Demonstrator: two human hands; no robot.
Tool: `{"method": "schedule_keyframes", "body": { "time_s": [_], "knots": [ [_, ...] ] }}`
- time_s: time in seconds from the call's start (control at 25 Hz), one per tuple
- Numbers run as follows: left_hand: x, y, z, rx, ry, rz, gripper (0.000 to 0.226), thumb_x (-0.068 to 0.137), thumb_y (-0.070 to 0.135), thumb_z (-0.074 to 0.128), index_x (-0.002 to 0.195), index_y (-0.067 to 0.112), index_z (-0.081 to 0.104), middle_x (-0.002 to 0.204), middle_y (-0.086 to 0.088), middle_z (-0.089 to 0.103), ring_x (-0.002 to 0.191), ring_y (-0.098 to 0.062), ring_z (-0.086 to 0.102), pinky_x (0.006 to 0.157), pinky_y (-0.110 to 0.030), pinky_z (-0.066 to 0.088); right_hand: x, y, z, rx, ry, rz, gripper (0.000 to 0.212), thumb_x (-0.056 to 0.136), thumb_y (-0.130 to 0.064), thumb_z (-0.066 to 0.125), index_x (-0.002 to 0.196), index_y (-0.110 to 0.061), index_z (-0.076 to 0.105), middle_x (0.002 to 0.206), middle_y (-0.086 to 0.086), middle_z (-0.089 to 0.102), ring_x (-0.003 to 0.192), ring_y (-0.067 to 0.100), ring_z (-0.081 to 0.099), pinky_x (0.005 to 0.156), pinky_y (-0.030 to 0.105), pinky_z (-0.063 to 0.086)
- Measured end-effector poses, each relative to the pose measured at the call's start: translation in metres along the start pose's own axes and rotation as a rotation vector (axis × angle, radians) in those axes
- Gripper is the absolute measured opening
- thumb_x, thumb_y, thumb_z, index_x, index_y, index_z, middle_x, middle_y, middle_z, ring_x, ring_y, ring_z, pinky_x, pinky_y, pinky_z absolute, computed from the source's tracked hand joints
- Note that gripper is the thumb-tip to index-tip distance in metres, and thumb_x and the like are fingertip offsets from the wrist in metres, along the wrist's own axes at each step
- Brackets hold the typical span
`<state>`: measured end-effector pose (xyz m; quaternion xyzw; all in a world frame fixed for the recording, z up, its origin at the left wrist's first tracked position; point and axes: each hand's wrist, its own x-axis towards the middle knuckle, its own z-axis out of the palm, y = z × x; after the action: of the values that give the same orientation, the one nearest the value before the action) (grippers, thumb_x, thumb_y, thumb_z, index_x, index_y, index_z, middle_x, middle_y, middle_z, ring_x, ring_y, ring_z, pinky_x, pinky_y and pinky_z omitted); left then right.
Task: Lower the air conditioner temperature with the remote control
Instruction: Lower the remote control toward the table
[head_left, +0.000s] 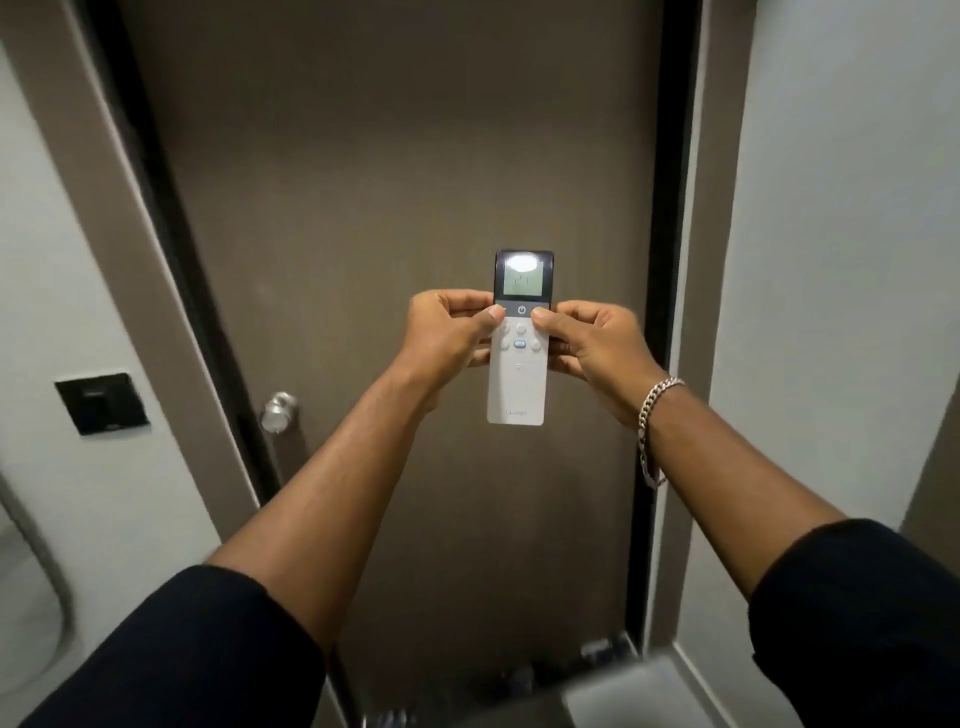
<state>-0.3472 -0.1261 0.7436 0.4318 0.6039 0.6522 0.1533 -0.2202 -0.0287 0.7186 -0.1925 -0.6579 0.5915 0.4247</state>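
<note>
A slim white remote control (517, 387) with a dark top and a lit grey screen is held upright at arm's length in front of me. The screen shows digits that look like 21, partly washed out by a light reflection. My left hand (447, 332) grips its left edge, thumb resting on the upper left buttons. My right hand (587, 340) grips the right edge, thumb on the upper right buttons beside the power symbol. A silver chain bracelet (652, 431) hangs on my right wrist. No air conditioner is in view.
A closed brown door (395, 182) fills the view behind the remote, with a round metal knob (279, 411) at its left. A black wall switch plate (102, 402) sits on the white wall to the left. A white wall stands at the right.
</note>
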Motion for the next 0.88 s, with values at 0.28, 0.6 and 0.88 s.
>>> {"method": "schedule_keyframes", "body": {
  "time_s": [0.28,0.6,0.88],
  "knots": [
    [-0.054,-0.219,0.136,0.095,-0.273,-0.386,0.009,0.087,0.009,0.062,0.091,0.015,0.068,0.084,0.004,0.072,0.065,-0.003,0.071,0.052,-0.021,0.058,-0.079,0.229,-0.116,0.005,0.318,0.459,0.01,0.086,-0.016,0.07,0.09,-0.008,0.07,0.098,0.009,0.078,0.085,0.018,0.076,0.059,0.022,0.06],
    [-0.256,-0.477,0.312,0.141,-0.739,-0.81,0.021,0.087,0.006,0.062,0.106,0.006,0.07,0.104,-0.011,0.074,0.086,-0.021,0.073,0.076,-0.035,0.061,-0.312,0.452,-0.257,0.059,0.707,0.958,0.018,0.091,-0.011,0.063,0.106,-0.001,0.066,0.103,0.01,0.071,0.078,0.015,0.072,0.066,0.028,0.063],
    [-0.39,-0.594,0.392,0.35,-0.891,-0.867,0.019,0.083,0.006,0.065,0.098,0.012,0.074,0.105,-0.009,0.074,0.087,-0.02,0.07,0.071,-0.032,0.061,-0.434,0.563,-0.3,0.146,1.01,1.227,0.015,0.087,-0.01,0.068,0.099,-0.002,0.068,0.096,0.011,0.072,0.078,0.02,0.071,0.068,0.033,0.062]
  ]
}}
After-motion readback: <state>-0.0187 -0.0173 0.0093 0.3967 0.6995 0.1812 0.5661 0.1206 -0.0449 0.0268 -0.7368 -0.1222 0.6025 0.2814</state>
